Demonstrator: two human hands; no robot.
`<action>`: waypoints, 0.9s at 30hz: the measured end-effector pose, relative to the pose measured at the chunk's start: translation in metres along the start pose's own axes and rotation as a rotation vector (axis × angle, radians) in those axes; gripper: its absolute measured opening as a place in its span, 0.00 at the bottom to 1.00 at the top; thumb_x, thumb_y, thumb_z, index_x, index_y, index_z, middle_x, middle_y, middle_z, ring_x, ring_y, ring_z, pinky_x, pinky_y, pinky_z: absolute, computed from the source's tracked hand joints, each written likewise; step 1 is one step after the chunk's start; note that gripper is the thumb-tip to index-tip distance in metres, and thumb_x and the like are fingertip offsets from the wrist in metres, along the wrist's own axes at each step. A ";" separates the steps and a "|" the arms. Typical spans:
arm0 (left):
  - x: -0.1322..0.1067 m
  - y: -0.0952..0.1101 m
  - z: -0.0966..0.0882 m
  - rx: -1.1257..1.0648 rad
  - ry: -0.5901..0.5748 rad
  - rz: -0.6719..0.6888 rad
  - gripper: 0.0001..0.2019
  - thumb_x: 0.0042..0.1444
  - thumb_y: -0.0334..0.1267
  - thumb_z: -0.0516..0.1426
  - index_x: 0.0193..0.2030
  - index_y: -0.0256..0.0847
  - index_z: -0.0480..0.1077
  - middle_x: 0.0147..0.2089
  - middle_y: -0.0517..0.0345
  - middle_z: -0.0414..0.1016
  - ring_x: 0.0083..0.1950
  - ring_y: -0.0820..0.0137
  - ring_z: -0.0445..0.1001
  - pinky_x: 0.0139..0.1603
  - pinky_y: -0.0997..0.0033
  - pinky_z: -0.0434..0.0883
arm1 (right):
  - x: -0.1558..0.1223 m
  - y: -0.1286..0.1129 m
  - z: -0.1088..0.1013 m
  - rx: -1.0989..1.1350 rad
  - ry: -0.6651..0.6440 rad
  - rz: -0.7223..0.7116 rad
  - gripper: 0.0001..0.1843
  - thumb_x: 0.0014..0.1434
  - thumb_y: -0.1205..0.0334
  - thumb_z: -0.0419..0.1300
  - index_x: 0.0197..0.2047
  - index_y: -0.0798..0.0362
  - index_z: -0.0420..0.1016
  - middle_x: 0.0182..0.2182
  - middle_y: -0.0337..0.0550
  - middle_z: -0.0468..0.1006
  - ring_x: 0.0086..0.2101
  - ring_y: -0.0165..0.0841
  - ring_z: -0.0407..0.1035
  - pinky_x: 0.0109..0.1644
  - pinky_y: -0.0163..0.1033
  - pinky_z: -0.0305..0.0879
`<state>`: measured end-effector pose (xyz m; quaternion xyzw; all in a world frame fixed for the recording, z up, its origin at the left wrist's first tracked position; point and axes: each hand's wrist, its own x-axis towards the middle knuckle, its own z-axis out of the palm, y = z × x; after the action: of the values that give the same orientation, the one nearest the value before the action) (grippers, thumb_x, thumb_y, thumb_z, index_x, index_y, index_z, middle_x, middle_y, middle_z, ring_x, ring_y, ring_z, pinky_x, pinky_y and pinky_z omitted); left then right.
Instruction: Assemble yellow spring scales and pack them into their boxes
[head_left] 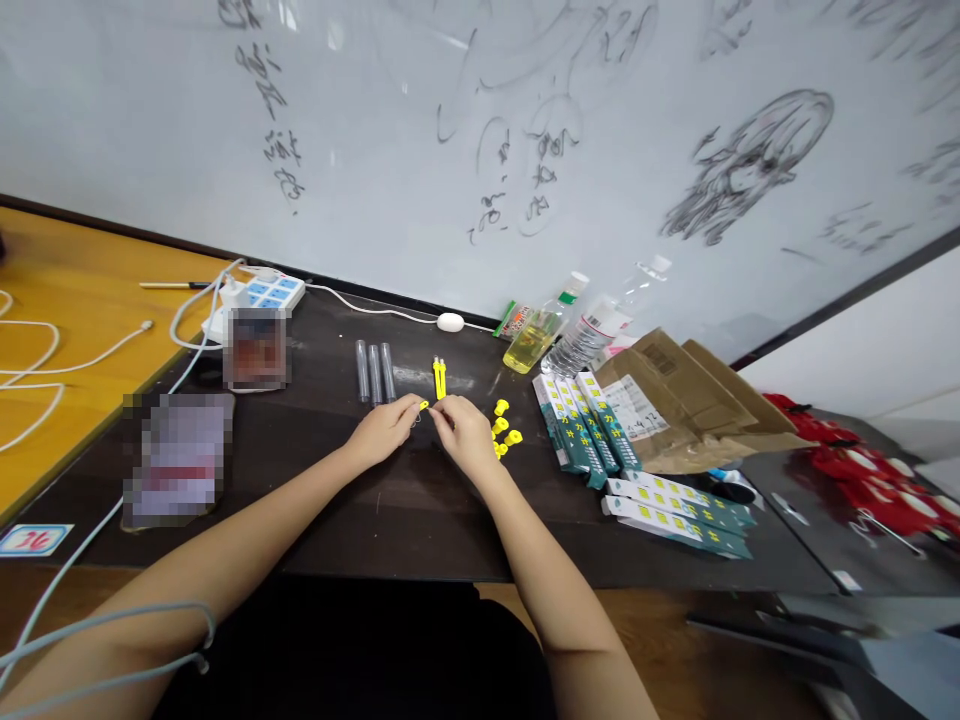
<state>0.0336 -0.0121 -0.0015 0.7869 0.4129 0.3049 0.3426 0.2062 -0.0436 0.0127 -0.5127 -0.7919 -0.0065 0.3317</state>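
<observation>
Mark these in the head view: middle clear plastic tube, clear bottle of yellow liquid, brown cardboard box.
Middle clear plastic tube (375, 374): head view, mid-length on its wall.
Clear bottle of yellow liquid (534, 338): head view, body.
Brown cardboard box (701, 408): head view, bare brown panel.

Rm light fairly bright, w/ glare spots up top on whiteboard (390, 150), pale sheen on v dark bench (330, 525), detail at fingers (448, 411) soft, wide-angle stretch + blur twd R edge, two pixelated patches (180, 455) on L.
</observation>
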 end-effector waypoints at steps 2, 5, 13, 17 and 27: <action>0.000 -0.001 0.001 0.007 -0.005 -0.011 0.18 0.65 0.46 0.40 0.42 0.43 0.68 0.21 0.65 0.64 0.25 0.71 0.67 0.32 0.74 0.62 | 0.000 0.000 0.002 0.004 -0.006 -0.005 0.12 0.65 0.60 0.49 0.32 0.49 0.69 0.30 0.43 0.73 0.34 0.35 0.67 0.39 0.37 0.61; -0.001 -0.001 0.002 0.046 -0.006 -0.006 0.16 0.65 0.46 0.41 0.42 0.44 0.67 0.20 0.66 0.64 0.26 0.71 0.67 0.32 0.74 0.61 | -0.001 0.001 0.007 0.032 0.009 -0.015 0.12 0.65 0.60 0.48 0.32 0.50 0.69 0.30 0.43 0.73 0.33 0.34 0.67 0.39 0.37 0.61; -0.002 -0.001 0.005 0.142 -0.002 -0.033 0.16 0.64 0.44 0.42 0.42 0.44 0.69 0.22 0.63 0.69 0.29 0.69 0.70 0.32 0.74 0.59 | -0.006 0.006 0.024 0.259 0.075 0.082 0.11 0.63 0.59 0.51 0.31 0.51 0.68 0.28 0.41 0.73 0.30 0.32 0.68 0.37 0.36 0.65; -0.002 0.001 0.006 0.088 -0.017 -0.033 0.16 0.64 0.43 0.42 0.41 0.42 0.68 0.24 0.64 0.70 0.28 0.71 0.70 0.32 0.74 0.60 | -0.005 0.003 0.025 0.462 0.105 0.243 0.11 0.61 0.56 0.53 0.31 0.52 0.68 0.25 0.39 0.73 0.27 0.30 0.68 0.32 0.34 0.66; -0.005 0.012 0.000 0.321 0.008 -0.111 0.15 0.65 0.44 0.41 0.41 0.43 0.65 0.34 0.56 0.75 0.35 0.65 0.74 0.32 0.72 0.61 | 0.002 0.008 0.009 0.197 -0.129 0.114 0.07 0.60 0.61 0.54 0.30 0.51 0.67 0.26 0.38 0.71 0.29 0.31 0.65 0.36 0.35 0.62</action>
<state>0.0367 -0.0210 0.0068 0.8064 0.5003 0.2187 0.2273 0.2070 -0.0352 0.0038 -0.5209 -0.7781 0.1233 0.3286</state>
